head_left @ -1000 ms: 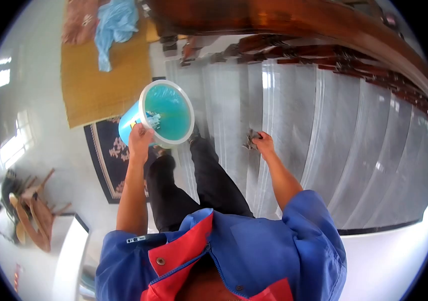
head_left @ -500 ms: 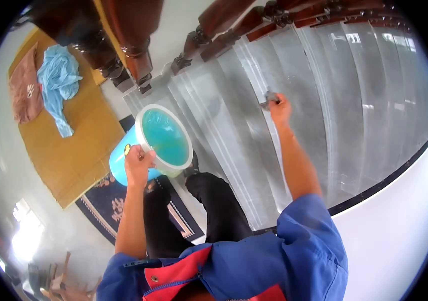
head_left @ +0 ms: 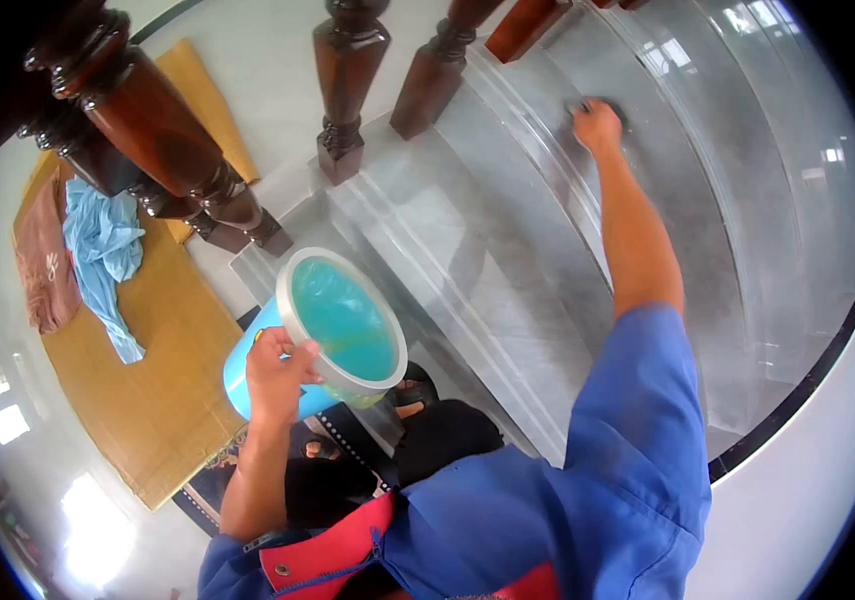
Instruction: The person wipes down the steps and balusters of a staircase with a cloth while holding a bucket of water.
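Observation:
My left hand [head_left: 279,375] is closed on the side of a light blue bucket [head_left: 245,372] with a thick white rim, thumb over the rim. The bucket tilts in front of my legs and its shiny turquoise inside faces up. Stretched far forward, my right hand [head_left: 599,125] is closed on a dark grey cloth [head_left: 619,110], mostly hidden by the hand. That hand is at the surface of a grey stone stair step [head_left: 667,190].
Dark polished wooden balusters [head_left: 347,80] line the stairs' far side. At left, a brown cardboard sheet [head_left: 157,400] lies on the floor, bearing a light blue cloth [head_left: 105,235] and a brown cloth [head_left: 45,260]. A dark-edged white wall [head_left: 797,480] borders the stairs at right.
My right hand has moved forward and right with the cloth, farther up the steps. My left hand still holds the bucket. The view has shifted, and the balusters appear larger.

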`<action>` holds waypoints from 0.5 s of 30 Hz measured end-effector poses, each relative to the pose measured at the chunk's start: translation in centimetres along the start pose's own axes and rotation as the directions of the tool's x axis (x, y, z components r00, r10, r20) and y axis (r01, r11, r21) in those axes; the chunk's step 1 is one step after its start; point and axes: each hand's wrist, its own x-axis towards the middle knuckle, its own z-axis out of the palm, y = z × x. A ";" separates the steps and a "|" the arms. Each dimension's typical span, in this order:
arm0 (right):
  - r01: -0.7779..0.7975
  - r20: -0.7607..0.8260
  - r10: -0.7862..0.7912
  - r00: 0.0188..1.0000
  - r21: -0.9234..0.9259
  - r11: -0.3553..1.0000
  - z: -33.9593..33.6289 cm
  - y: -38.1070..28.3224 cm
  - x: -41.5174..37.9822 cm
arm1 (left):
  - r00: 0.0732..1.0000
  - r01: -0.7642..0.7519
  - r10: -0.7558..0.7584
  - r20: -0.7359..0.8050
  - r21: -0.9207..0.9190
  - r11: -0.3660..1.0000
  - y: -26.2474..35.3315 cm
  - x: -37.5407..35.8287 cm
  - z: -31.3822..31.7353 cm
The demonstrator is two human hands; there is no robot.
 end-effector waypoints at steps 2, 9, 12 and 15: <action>0.095 -0.030 -0.092 0.995 0.144 0.985 0.8 -4.9 0.7 | 0.999 -0.024 0.024 0.027 -0.026 0.999 0.0 0.7 0.4; 0.554 0.296 -0.711 0.638 0.464 0.691 -4.6 -14.5 -13.2 | 0.998 -0.039 0.041 0.054 -0.041 0.998 0.2 2.7 0.8; 0.503 0.226 -0.685 0.692 0.529 0.683 -3.9 -16.3 -17.0 | 0.998 -0.029 0.031 0.048 -0.042 0.999 0.5 2.9 1.3; 0.657 -0.074 -0.728 0.681 0.501 0.564 0.5 -19.6 -15.9 | 0.999 -0.040 0.040 0.030 0.009 0.999 0.3 3.2 1.8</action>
